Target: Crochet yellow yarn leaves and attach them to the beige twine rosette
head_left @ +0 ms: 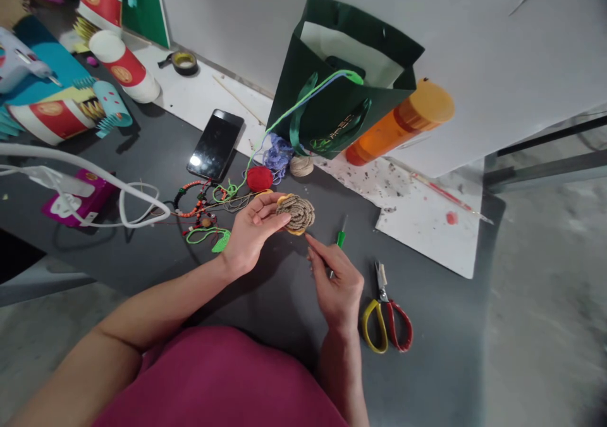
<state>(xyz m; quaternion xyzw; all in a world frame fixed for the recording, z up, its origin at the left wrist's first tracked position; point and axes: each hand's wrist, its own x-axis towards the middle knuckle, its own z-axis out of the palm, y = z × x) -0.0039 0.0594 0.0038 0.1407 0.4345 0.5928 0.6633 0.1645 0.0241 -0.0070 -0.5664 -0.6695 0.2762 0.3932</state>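
"Over the dark surface, what's happening?"
"Left hand — fingers curled round a twine coil, held above the surface; right hand pinches a green-handled awl just beside it."
"How far along?"
"Coil looks tightly wound, yellow backing at its rim — beyond that, I can't tell."

Coil of jute twine: tan-brown spiral banding, yellow backing showing at rim; from it, at 10 o'clock, solid red yarn ball; at 11 o'clock, mottled lilac-blue yarn; at 1 o'clock, dark green paper bag, white lining; at 2 o'clock, translucent orange bottle; at 5 o'clock, scissors, one yellow handle, one red; at 7 o'clock, plain magenta top; at 10 o'clock, white paper tube, red band, gold medallion
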